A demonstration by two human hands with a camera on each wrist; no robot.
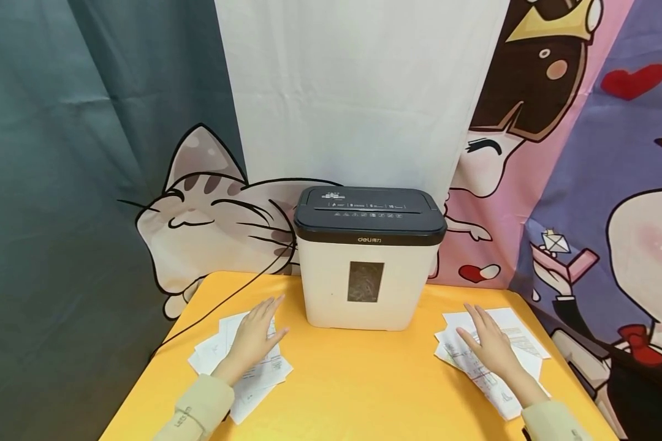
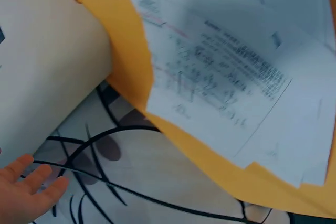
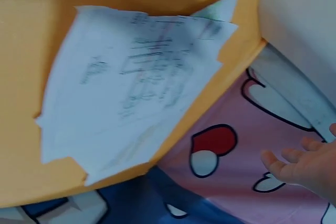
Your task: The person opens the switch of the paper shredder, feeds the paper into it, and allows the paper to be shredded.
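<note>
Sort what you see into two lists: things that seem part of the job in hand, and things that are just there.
Probably part of the job:
left papers, near the left hand
right papers, near the right hand
shredder, between the two
black cord, likely the shredder's

Just there:
cloth backdrop with cartoons
yellow table, merely the support

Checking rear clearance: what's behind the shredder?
A printed cloth backdrop, white above the shredder, with a cat drawing running in behind it from picture left. The shredder hides part of the back edge of the yellow table; whether anything sits there can't be seen.
</note>
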